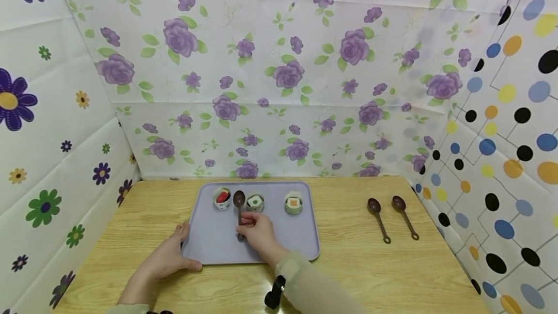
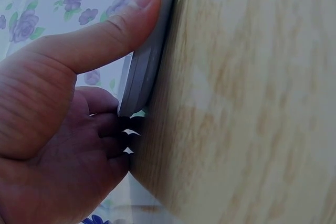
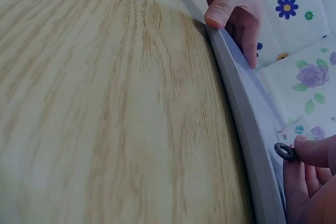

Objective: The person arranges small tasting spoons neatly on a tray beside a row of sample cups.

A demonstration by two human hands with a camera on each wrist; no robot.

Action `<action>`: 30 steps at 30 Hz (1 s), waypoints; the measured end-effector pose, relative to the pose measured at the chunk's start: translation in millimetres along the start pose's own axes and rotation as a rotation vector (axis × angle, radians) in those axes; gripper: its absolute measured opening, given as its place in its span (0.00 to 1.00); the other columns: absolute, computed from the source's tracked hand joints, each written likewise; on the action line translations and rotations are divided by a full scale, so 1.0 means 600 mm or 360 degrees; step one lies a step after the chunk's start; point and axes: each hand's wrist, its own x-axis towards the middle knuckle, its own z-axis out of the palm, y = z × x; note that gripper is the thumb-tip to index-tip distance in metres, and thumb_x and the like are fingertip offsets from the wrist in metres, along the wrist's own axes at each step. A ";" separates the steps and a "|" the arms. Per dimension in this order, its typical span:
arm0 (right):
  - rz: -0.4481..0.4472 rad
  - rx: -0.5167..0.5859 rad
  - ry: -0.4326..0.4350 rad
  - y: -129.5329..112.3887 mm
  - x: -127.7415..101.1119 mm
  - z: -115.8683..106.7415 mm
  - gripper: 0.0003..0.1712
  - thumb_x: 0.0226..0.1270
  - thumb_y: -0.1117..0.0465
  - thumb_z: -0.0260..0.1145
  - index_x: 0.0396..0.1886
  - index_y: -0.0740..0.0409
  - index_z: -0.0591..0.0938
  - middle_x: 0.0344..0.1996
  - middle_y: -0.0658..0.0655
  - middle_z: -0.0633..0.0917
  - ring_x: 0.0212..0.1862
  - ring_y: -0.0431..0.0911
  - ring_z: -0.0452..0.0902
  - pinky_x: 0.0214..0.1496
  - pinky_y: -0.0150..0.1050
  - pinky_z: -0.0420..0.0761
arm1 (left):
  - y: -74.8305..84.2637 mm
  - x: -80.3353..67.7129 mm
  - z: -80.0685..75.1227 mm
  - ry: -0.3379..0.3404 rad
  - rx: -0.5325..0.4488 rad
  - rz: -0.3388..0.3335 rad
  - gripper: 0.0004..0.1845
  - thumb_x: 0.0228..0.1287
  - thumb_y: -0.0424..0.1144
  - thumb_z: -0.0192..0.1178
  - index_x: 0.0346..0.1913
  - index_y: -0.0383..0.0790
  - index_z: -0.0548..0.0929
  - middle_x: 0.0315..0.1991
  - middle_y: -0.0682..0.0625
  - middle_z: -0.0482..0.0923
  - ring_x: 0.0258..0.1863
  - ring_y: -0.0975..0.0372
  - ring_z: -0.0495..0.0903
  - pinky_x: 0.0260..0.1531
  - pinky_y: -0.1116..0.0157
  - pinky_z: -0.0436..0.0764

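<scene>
My right hand [image 1: 259, 234] pinches the handle of a brown spoon [image 1: 239, 199] over the tray; its ring end [image 3: 285, 151] pokes out past the fingertips in the right wrist view. The bowl of the spoon points away, between two small cups. My left hand [image 1: 167, 253] rests at the near left corner of the lilac tray [image 1: 209, 251], thumb along the front edge and fingers spread by the left side. Along the tray's back stand a cup with a red piece [image 1: 222, 198], a cup with a white-and-green piece [image 1: 255, 202] and a cup with a white-and-orange piece [image 1: 293, 203].
Two more brown spoons [image 1: 378, 219] [image 1: 405, 217] lie side by side on the wooden table [image 1: 348, 270], right of the tray. Flower-patterned cloth [image 1: 287, 76] hangs at the back, and a dotted cloth [image 1: 501, 183] lines the right side.
</scene>
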 end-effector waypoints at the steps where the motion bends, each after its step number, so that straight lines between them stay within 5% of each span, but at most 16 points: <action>1: -0.0006 0.0000 0.0008 -0.002 0.001 0.005 0.19 0.58 0.76 0.78 0.51 0.70 0.88 0.36 0.54 0.89 0.37 0.40 0.85 0.43 0.33 0.88 | 0.000 0.000 0.000 0.0001 -0.0001 -0.0001 0.82 0.38 0.56 0.89 0.81 0.17 0.42 0.82 0.20 0.36 0.81 0.29 0.35 0.77 0.32 0.43; 18: -0.0012 -0.0217 0.0302 -0.011 0.014 0.058 0.17 0.60 0.74 0.78 0.49 0.63 0.90 0.34 0.48 0.88 0.35 0.36 0.83 0.38 0.31 0.86 | -0.003 0.002 0.000 -0.0013 -0.0032 -0.0020 0.82 0.39 0.55 0.89 0.81 0.19 0.40 0.82 0.21 0.34 0.82 0.30 0.33 0.77 0.32 0.41; 30: -0.0032 -0.0465 0.0309 -0.019 0.018 0.065 0.20 0.63 0.71 0.78 0.55 0.64 0.89 0.35 0.47 0.88 0.37 0.36 0.82 0.41 0.33 0.85 | 0.000 0.000 0.000 -0.0005 -0.0007 -0.0011 0.81 0.40 0.56 0.89 0.81 0.18 0.42 0.82 0.21 0.36 0.81 0.29 0.35 0.77 0.31 0.44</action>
